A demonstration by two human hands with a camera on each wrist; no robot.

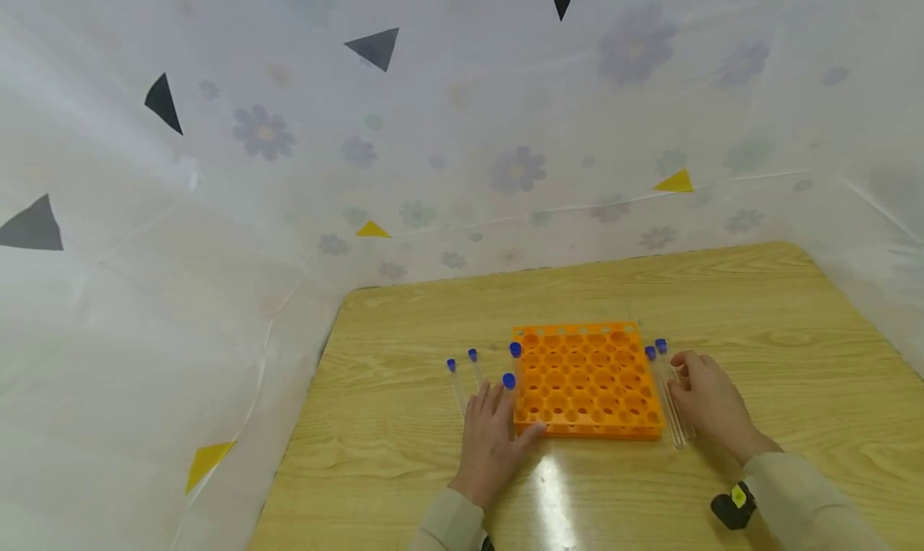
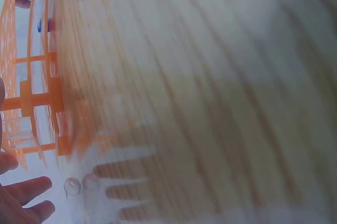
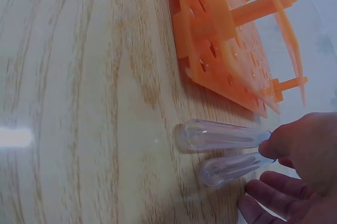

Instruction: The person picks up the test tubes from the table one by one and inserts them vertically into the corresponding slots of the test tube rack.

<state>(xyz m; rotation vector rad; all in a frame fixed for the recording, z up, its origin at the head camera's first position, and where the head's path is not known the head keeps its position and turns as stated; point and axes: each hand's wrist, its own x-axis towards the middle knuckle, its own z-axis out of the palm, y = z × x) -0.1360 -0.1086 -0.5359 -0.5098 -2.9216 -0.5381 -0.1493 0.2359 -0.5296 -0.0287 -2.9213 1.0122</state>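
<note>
An orange tube rack (image 1: 588, 386) sits on the table between the hands. My left hand (image 1: 489, 439) rests at its front left corner, fingers spread, thumb along the front edge. Beyond those fingers lie clear test tubes with blue caps (image 1: 451, 365). Two more blue caps (image 1: 508, 381) show at the rack's left edge; whether their tubes stand in holes I cannot tell. On the rack's right, two capped test tubes (image 1: 671, 407) lie side by side. My right hand (image 1: 711, 399) is beside them, its thumb (image 3: 276, 145) over their upper ends, other fingers loosely bent.
The wood-grain table (image 1: 404, 495) has rounded far corners. A pale sheet with flowers (image 1: 516, 170) hangs behind and at the sides, with black, grey and yellow triangles on it. A black wrist camera (image 1: 734, 507) is strapped near the right sleeve.
</note>
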